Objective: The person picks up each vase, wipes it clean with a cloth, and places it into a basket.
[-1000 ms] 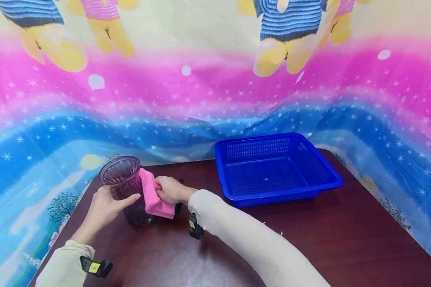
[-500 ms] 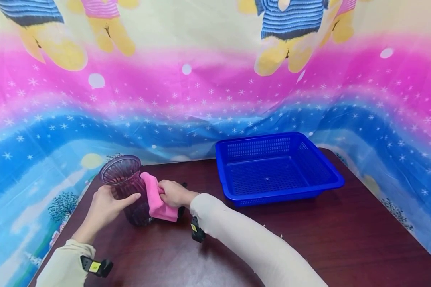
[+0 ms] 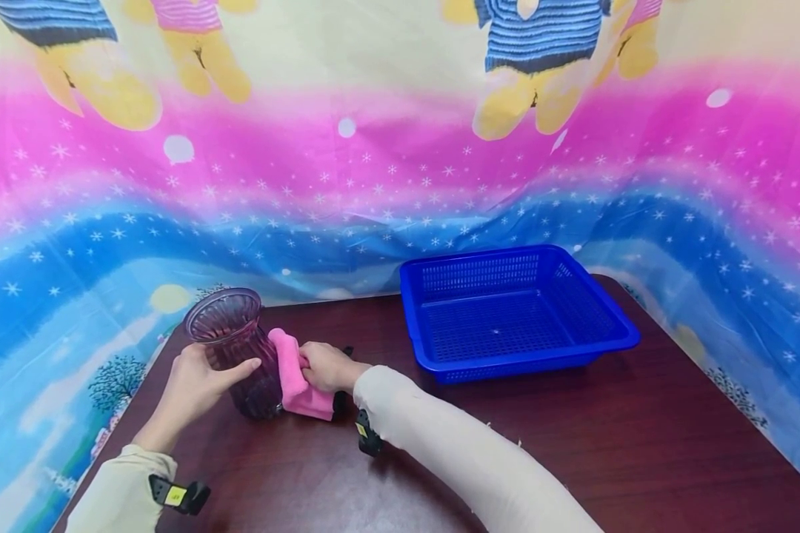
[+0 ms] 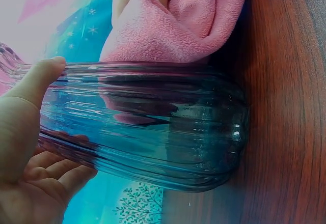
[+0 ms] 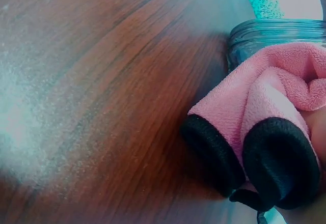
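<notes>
A ribbed, purple-tinted glass vase (image 3: 256, 374) stands on the table, its flared mouth upward. My left hand (image 3: 196, 385) grips it around the upper body, thumb on the near side and fingers behind. In my right hand (image 3: 327, 366) is a bunched pink cloth (image 3: 296, 381), pressed to the vase's right side, lower half. The left wrist view shows the cloth (image 4: 163, 33) against the glass (image 4: 153, 117), with the left hand (image 4: 30, 147) near the neck. Black edging (image 5: 280, 158) borders the cloth in the right wrist view. The right fingers are largely hidden by the cloth.
A blue plastic basket (image 3: 520, 363) with perforated sides sits toward the back right of the dark wooden table (image 3: 573, 444). Behind the table hangs a printed cloth backdrop (image 3: 373, 170). Both forearms wear light sleeves with black wrist straps.
The right hand and pink cloth have slid downward and slightly right along the vase's side. The left hand, vase and basket stay in place.
</notes>
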Action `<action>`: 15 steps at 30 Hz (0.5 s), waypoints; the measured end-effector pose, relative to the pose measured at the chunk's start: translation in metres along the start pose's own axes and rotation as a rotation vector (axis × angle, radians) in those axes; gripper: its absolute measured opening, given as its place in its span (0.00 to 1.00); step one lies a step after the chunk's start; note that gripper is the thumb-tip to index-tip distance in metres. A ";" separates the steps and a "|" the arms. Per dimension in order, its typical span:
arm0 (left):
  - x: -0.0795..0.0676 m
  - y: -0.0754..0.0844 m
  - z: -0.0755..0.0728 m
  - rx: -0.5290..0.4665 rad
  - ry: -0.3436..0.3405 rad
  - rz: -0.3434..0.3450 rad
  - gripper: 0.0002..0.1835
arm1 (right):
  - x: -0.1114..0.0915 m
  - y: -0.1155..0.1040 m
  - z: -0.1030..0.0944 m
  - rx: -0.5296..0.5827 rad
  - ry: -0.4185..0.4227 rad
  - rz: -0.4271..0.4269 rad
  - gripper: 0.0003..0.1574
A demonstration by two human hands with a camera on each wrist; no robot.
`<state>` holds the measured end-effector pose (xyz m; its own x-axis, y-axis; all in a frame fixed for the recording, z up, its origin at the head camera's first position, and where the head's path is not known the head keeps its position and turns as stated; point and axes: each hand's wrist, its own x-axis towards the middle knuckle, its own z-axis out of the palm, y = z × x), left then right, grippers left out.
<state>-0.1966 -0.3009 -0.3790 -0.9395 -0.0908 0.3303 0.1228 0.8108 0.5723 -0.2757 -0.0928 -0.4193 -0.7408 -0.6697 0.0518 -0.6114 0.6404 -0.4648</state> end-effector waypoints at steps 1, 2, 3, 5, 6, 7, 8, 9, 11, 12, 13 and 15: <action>0.000 0.000 0.000 -0.001 -0.001 0.000 0.30 | 0.000 0.000 0.000 0.000 0.000 0.003 0.19; 0.000 0.000 0.000 -0.002 -0.001 0.001 0.30 | -0.001 0.000 0.001 -0.002 0.002 0.007 0.19; 0.000 0.001 -0.001 -0.003 -0.001 0.002 0.30 | -0.001 0.000 0.001 0.001 0.003 0.011 0.19; 0.000 0.001 -0.001 -0.004 -0.002 0.006 0.30 | -0.002 0.001 0.002 0.001 0.004 0.020 0.19; 0.000 0.001 -0.001 -0.005 -0.002 0.008 0.30 | -0.002 0.001 0.003 0.006 0.002 0.024 0.20; 0.000 0.000 -0.001 -0.005 -0.001 0.009 0.30 | -0.003 0.001 0.003 0.004 0.002 0.026 0.20; 0.000 0.000 -0.001 -0.004 -0.001 0.009 0.30 | -0.003 0.002 0.004 -0.002 0.004 0.027 0.20; 0.000 0.000 0.000 -0.004 -0.001 0.009 0.30 | -0.003 0.002 0.004 0.002 0.004 0.028 0.20; 0.000 0.000 0.000 -0.001 0.001 0.007 0.30 | -0.003 0.002 0.006 -0.002 0.001 0.030 0.21; 0.000 0.000 0.000 -0.001 0.000 0.007 0.29 | -0.003 0.003 0.006 -0.010 0.003 0.030 0.21; 0.000 -0.001 0.000 -0.002 0.001 0.007 0.29 | -0.003 0.003 0.007 -0.014 0.003 0.031 0.22; 0.000 -0.001 0.001 -0.001 0.002 0.009 0.29 | -0.004 0.003 0.008 -0.013 -0.001 0.036 0.22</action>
<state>-0.1967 -0.3011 -0.3798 -0.9377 -0.0848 0.3370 0.1316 0.8109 0.5702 -0.2731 -0.0911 -0.4280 -0.7622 -0.6464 0.0347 -0.5879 0.6688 -0.4550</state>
